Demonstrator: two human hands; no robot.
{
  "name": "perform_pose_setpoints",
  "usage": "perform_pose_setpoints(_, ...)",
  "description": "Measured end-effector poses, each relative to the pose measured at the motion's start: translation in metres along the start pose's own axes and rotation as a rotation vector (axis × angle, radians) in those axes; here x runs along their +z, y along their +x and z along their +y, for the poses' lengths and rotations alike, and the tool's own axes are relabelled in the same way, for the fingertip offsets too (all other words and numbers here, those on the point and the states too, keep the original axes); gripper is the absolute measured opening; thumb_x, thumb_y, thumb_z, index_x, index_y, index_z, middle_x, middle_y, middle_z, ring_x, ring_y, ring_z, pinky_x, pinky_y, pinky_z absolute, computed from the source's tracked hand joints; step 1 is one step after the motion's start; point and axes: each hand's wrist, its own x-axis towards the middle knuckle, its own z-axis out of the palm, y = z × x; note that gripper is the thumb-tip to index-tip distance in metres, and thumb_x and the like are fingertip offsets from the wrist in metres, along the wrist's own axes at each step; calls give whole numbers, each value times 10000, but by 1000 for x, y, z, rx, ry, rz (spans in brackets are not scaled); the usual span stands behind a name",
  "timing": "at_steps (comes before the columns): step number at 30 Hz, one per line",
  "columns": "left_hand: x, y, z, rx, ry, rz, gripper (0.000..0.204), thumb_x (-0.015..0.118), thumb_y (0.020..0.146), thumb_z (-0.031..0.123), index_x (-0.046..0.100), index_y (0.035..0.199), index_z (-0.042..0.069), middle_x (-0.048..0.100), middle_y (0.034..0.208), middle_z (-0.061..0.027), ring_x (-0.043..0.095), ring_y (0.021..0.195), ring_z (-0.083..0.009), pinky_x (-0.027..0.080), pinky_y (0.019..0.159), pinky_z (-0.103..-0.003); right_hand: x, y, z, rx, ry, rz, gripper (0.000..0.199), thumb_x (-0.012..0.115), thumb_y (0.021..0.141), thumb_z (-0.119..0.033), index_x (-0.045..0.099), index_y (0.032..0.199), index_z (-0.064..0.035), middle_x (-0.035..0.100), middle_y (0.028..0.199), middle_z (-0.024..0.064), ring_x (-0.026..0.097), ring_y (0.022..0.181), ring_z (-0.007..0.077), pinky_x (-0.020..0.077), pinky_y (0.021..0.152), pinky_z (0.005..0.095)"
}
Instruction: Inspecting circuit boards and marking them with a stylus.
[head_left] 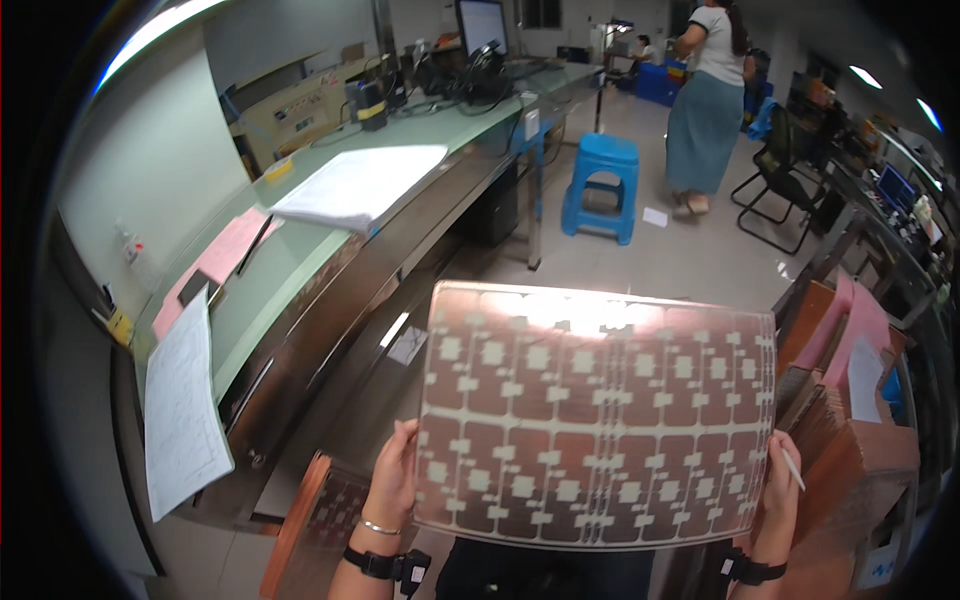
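A large copper-coloured circuit board panel [580, 425] with a repeating pale pattern is held up in front of me, tilted, with bright glare along its far edge. My left hand [397, 475] grips its left edge, fingers partly hidden behind it. At the opposite edge, my right hand [780, 485] is closed on the panel. A thin white pen-like stick [793, 470] pokes out from the right hand. Below my left hand, a stack of similar panels [335, 510] stands on edge.
On the left runs a green-topped workbench [290, 280] with a paper stack [365, 185], a hanging drawing sheet [185, 405] and a black pen [256, 245]. Cardboard-wrapped panels [860, 450] stand at the right. Ahead are a blue stool [603, 185], a walking person [708, 110] and a black chair [785, 175].
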Motion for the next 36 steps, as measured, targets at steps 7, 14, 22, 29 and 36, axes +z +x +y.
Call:
perform_pose_setpoints(7, 39, -5, 3, -176, -221, -131, 558, 306, 977, 427, 389, 1291, -27, 507, 1259, -155, 489, 1175, -230, 396, 1005, -358, -25, 20, 33, 34, -131, 56, 320, 471, 950, -230, 590, 1079, 38, 630, 910, 51, 595, 833, 127, 463, 714, 256)
perform_pose_setpoints(14, 51, 5, 2, -245, -315, -249, 561, 287, 983, 415, 359, 1314, -31, 468, 1299, -166, 459, 1210, -240, 376, 1025, -361, -57, 29, 58, 94, -157, 39, 319, 473, 946, -241, 613, 1059, 24, 633, 946, 51, 583, 844, 132, 461, 733, 264)
perform_pose_setpoints(22, 53, 9, 2, -257, -227, -303, 540, 236, 993, 407, 351, 1315, -10, 464, 1296, -154, 455, 1217, -220, 389, 1025, -357, -72, 32, 66, 89, -191, 82, 303, 476, 946, -223, 619, 1049, 23, 627, 955, 40, 573, 845, 123, 448, 753, 254)
perform_pose_setpoints(29, 49, 13, -5, -270, -303, -283, 504, 310, 985, 383, 421, 1268, -19, 517, 1240, -152, 503, 1152, -223, 400, 998, -358, -74, 31, 59, 125, -166, 111, 300, 473, 946, -205, 613, 1053, 37, 627, 962, 36, 563, 879, 115, 432, 795, 247)
perform_pose_setpoints(36, 4, 33, -3, -216, -23, -154, 252, 448, 960, 202, 537, 1075, -4, 603, 1013, -89, 583, 923, -143, 489, 818, -275, -31, 21, 25, 54, -205, 16, 289, 472, 938, -172, 589, 1094, 41, 622, 990, 46, 563, 908, 111, 432, 818, 233)
